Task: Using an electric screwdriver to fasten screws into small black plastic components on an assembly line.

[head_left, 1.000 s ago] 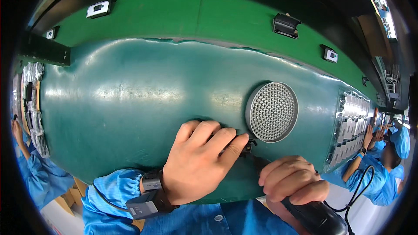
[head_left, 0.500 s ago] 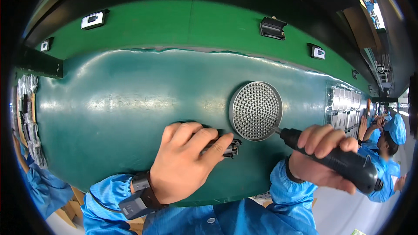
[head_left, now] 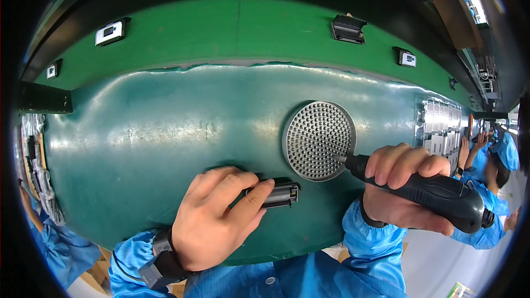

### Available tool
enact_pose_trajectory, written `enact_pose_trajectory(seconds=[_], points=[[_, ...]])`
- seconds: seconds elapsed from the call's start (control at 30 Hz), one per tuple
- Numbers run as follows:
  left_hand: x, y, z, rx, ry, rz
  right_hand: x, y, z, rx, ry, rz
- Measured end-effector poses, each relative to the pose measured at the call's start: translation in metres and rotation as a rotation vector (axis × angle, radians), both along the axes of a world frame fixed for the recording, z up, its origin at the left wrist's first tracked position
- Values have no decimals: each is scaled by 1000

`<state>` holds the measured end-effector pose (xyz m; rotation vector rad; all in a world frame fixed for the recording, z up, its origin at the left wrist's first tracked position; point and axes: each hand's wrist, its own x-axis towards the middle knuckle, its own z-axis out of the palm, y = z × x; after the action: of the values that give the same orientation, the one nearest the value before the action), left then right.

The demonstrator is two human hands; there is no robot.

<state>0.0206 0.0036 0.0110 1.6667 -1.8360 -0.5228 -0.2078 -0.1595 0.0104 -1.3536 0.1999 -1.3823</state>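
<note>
My left hand [head_left: 215, 215] rests low on the green bench mat, with its thumb and fingers closed around one end of a small black device housing [head_left: 282, 194]. The housing's other end sticks out to the right, and my fingers hide part of it. In my right hand [head_left: 395, 208] is a black electric screwdriver [head_left: 441, 192], gripped around its body and slanting down to the left. Its metal bit reaches over the lower right part of a round metal screw tray [head_left: 286, 146] dotted with small holes. Whether a screw sits on the bit is too small to tell.
Along the green ledge at the back lie an open black housing [head_left: 348, 28] and white-faced devices [head_left: 110, 33]. A clear tray of pale parts [head_left: 441, 118] stands at the right, near a co-worker in blue [head_left: 486, 187]. Plastic-wrapped parts [head_left: 41, 165] are at the left edge.
The screwdriver's bit has moved left, from the tray's rim to farther over its holes. My left hand has shifted left and slightly nearer, and more of the housing shows.
</note>
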Motion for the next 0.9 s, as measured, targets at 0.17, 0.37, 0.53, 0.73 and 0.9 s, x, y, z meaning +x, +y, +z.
enact_pose_trajectory(seconds=[0.17, 0.37, 0.53, 0.73, 0.9], points=[[-1, 2, 2, -24, -59, 26, 7, 3, 2, 10, 16, -19], [-1, 3, -1, -52, -35, 25, 3, 39, 30, -39, -110, -83], [3, 2, -5, -26, -38, 30, 21, 55, 23, -168, -48, 211], [17, 6, -10, -35, -2, 27, 53, 65, 8, -116, 45, 13], [5, 5, -7, -26, 3, 39, 46, 60, 3, -108, 20, 24]])
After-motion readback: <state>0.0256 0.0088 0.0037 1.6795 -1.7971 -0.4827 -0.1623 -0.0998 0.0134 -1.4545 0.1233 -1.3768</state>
